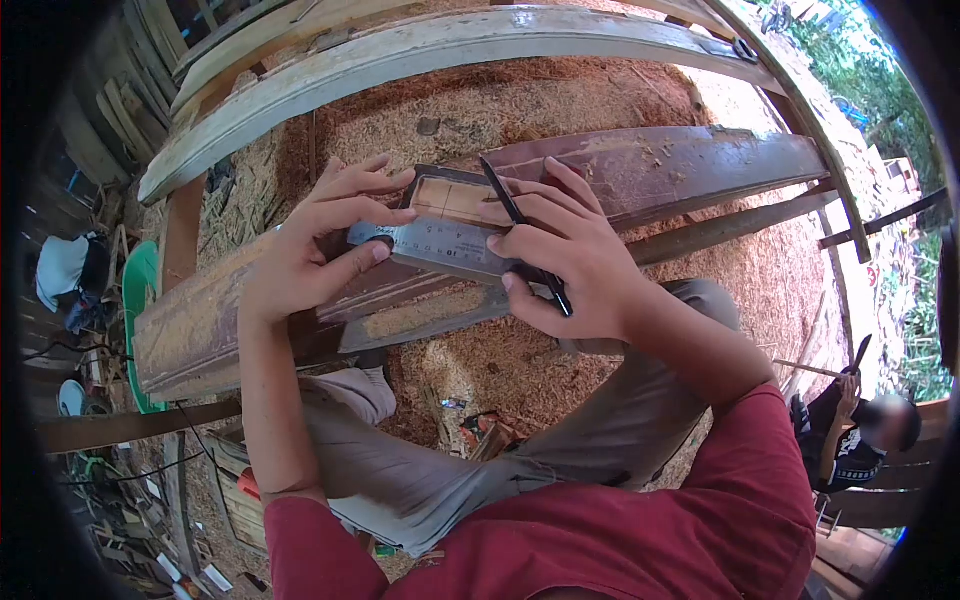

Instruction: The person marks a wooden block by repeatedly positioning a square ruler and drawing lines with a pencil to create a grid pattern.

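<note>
My left hand [305,245] grips the left end of a steel ruler [435,240] marked with numbers, its thumb pressing on the near edge. Behind the ruler lies a small wooden piece [455,198] with a dark border and a pale face crossed by thin lines; my left fingertips touch its left side. A black pen [502,190] slants through the closed fingers of my right hand [580,255], which also rests against the right end of the ruler. Beneath both hands runs a long reddish-brown board [700,175], strewn with sawdust.
A long pale plank [420,55] spans the far side. Wood shavings [740,255] cover the ground. At left is a green plastic chair [142,300]; at right, another person [860,440] sits holding a thin stick. Wood scraps lie at lower left.
</note>
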`<state>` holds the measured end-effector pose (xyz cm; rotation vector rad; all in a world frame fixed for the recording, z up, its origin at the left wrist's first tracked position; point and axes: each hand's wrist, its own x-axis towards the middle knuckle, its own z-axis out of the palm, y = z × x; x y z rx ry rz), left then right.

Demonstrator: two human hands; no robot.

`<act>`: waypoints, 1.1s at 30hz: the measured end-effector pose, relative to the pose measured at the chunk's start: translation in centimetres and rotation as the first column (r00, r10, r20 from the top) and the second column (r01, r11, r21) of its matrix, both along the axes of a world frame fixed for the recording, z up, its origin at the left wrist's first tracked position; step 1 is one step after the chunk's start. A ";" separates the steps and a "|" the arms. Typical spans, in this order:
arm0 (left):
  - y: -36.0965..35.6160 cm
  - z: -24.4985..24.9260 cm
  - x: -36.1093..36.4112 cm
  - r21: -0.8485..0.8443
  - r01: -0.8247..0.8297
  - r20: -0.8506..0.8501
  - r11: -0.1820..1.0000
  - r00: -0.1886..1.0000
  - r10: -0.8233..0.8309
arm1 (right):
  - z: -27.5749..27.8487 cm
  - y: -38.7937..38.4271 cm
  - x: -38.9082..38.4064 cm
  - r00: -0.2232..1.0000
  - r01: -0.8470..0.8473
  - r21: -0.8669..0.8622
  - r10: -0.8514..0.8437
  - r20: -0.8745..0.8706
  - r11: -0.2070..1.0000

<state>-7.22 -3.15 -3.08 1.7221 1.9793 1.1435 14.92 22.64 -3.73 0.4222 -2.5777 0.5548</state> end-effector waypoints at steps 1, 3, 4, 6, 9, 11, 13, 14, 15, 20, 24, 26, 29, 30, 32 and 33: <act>0.0 0.0 -0.1 -0.006 0.003 -0.019 1.000 1.000 -0.003 | -0.1 0.0 0.0 1.000 -0.005 -0.006 0.005 0.001 1.000; -0.1 0.1 -0.3 -0.017 0.000 -0.047 1.000 0.999 -0.001 | 0.1 0.0 0.1 1.000 -0.001 0.013 0.001 0.028 1.000; -0.1 0.1 -0.2 -0.019 -0.004 -0.054 1.000 0.999 0.003 | 0.2 0.1 0.1 0.999 0.001 0.022 -0.002 0.042 1.000; -0.2 0.2 -0.1 -0.022 -0.011 -0.064 1.000 0.998 0.010 | 0.3 0.1 0.1 0.999 -0.006 0.017 0.005 0.051 1.000; 0.0 0.3 0.1 -0.018 -0.015 -0.068 1.000 0.998 0.014 | 0.6 0.3 0.2 0.997 -0.031 -0.012 0.032 0.067 0.999; 0.1 0.1 0.0 -0.005 -0.020 -0.068 1.000 0.997 0.020 | 0.7 0.5 0.1 0.996 -0.047 -0.014 0.048 0.077 0.999; 0.3 0.3 0.2 0.022 -0.014 -0.086 1.000 0.996 0.016 | 0.9 0.9 0.1 0.995 -0.055 0.010 0.054 0.090 0.998; 0.3 0.3 0.4 0.038 -0.012 -0.095 0.999 0.995 0.016 | 0.8 1.0 0.2 0.996 -0.046 0.009 0.045 0.077 0.999; 0.4 0.3 0.6 0.041 -0.026 -0.095 0.999 0.995 0.030 | 0.5 1.0 0.2 0.997 -0.039 0.009 0.038 0.065 0.999; 0.6 0.0 0.9 0.071 -0.062 -0.070 0.996 0.995 0.067 | 0.5 0.7 0.6 0.998 0.010 0.012 -0.010 0.067 1.000; 0.6 0.3 0.9 0.037 -0.061 -0.079 0.997 0.995 0.064 | -0.2 0.1 0.7 0.996 0.053 -0.030 -0.051 0.069 0.998; 0.5 0.2 0.8 0.025 -0.057 -0.024 0.998 0.998 0.058 | -0.6 0.1 0.7 0.998 0.057 -0.052 -0.055 0.036 0.997; 0.5 0.4 0.8 0.036 -0.052 -0.051 0.998 0.997 0.054 | -1.2 0.3 0.6 0.999 0.037 -0.049 -0.038 -0.029 0.998; 0.4 0.5 0.7 0.017 -0.051 -0.039 0.999 0.998 0.052 | -1.4 0.4 0.6 0.999 0.028 -0.061 -0.031 -0.043 0.998; 0.2 0.6 0.4 -0.019 -0.048 -0.013 0.999 0.999 0.048 | -1.8 0.6 0.5 0.996 0.015 -0.052 -0.020 -0.086 0.999; 0.2 0.4 0.5 -0.003 -0.051 0.012 0.999 0.999 0.051 | -2.0 0.6 0.4 0.993 0.011 -0.032 -0.015 -0.114 0.999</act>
